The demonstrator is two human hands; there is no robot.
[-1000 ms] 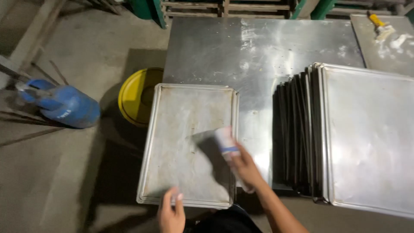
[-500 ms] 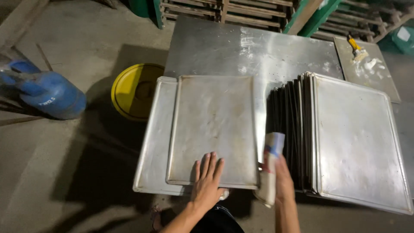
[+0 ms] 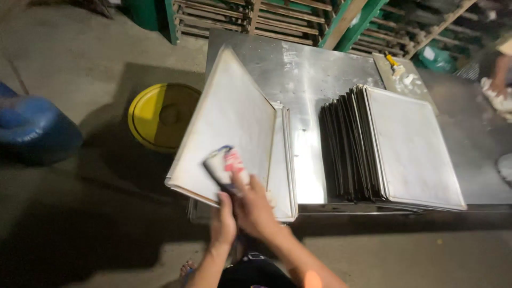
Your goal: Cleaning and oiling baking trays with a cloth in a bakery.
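Tray [image 3: 229, 122], flat metal baking type, is tilted up: far edge raised, near edge low at the table's front-left corner. It rests over other trays [image 3: 282, 170] of the same kind lying flat beneath it, edges offset to the right.

Right hand [image 3: 253, 208] sits at the tray's near edge, fingers closed round a bunched cloth [image 3: 226, 165], white with red and blue patches, pressed onto the tray face. Left hand [image 3: 223, 224] is just beside it, touching the right hand at the wrist side, under or at the tray's near rim; grip there is hidden, can't tell whether it clamps the rim. Hands are together, both at the low end of the tray.

Stack of trays [image 3: 410, 144] sits well to the right on the same table, fanned so many rims show on its left side. Bare strip of table between the two groups.

Table [image 3: 314, 74] is sheet steel, scuffed and glossy. Scraper with yellow handle [image 3: 396, 65] lies on a smaller metal sheet at the far right corner.

Floor is bare concrete. Yellow bucket [image 3: 160, 114] stands left of the table, just beyond the tilted tray. Blue container [image 3: 34, 133] lies further left. Green-framed wooden racks [image 3: 298, 18] run along the back. Another person's arm [image 3: 498, 69] shows at the far right edge.
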